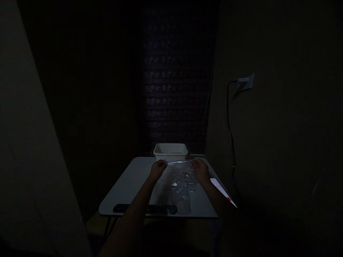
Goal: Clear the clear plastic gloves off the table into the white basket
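A clear plastic bag (178, 182) hangs over the white table (128, 184), its top edge stretched between my two hands. My left hand (158, 167) pinches the left end of that edge, and the right end is held in the closed fingers of my right hand (199, 169). Some glints show on the bag's wrinkled surface. Just behind the bag, a white plastic bin (170, 157) stands at the far end of the table; what lies inside it is too dark to tell.
A lit screen (221, 190) lies at the table's right edge, partly behind my right forearm. Along the front edge runs a dark slot or strip (120, 208). A plugged-in cable (230, 128) hangs down the right wall. Dark blinds (171, 85) are behind the table.
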Action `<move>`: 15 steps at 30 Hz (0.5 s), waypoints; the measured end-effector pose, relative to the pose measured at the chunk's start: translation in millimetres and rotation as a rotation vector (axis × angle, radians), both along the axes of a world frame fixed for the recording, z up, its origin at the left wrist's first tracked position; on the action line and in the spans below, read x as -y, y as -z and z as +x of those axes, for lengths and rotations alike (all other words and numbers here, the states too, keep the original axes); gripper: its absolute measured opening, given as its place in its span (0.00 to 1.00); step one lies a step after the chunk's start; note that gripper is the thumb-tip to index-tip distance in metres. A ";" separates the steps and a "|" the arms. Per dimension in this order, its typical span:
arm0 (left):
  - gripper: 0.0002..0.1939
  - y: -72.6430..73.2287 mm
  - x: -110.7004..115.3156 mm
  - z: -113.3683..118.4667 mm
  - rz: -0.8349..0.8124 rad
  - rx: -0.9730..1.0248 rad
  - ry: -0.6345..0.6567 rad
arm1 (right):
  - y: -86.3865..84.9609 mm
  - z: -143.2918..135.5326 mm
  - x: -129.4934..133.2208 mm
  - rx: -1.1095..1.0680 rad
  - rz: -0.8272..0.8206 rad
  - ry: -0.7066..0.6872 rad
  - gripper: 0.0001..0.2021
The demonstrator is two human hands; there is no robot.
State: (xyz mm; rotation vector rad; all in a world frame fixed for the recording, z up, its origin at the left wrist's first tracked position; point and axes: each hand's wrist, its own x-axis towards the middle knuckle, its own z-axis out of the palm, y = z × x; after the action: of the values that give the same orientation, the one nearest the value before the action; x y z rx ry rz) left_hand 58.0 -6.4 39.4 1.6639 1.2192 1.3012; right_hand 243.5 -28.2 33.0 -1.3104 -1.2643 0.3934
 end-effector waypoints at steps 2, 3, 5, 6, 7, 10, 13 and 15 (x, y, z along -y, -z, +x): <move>0.07 -2.2 1.4 -4.5 0.059 0.013 0.020 | -8.7 3.3 8.5 0.159 0.071 0.008 0.10; 0.07 -3.3 2.3 -6.7 0.079 0.012 0.030 | -12.0 4.6 12.8 0.210 0.095 -0.018 0.10; 0.07 -4.9 3.7 -10.9 0.095 -0.012 0.044 | -15.3 6.5 20.4 0.318 0.118 -0.094 0.09; 0.07 -5.1 4.0 -12.9 0.094 -0.032 0.048 | -15.0 7.0 23.7 0.375 0.116 -0.126 0.09; 0.08 -4.6 3.8 -14.9 0.082 -0.061 0.049 | -13.4 7.2 26.5 0.440 0.106 -0.151 0.09; 0.16 2.1 0.5 -20.5 -0.021 -0.230 0.039 | -1.9 6.6 33.7 0.651 0.045 -0.215 0.10; 0.17 15.1 -4.2 -26.0 -0.113 -0.418 0.040 | 15.2 4.0 40.7 0.833 -0.023 -0.306 0.14; 0.13 23.5 -5.9 -29.8 -0.131 -0.479 0.038 | 26.8 0.9 45.8 0.924 -0.072 -0.411 0.15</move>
State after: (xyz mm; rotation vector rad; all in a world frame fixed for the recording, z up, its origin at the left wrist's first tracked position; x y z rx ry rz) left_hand 28.2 -0.4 15.9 1.9541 1.4981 0.7983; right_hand 244.4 -74.0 6.3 -1.3276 -2.3287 0.0954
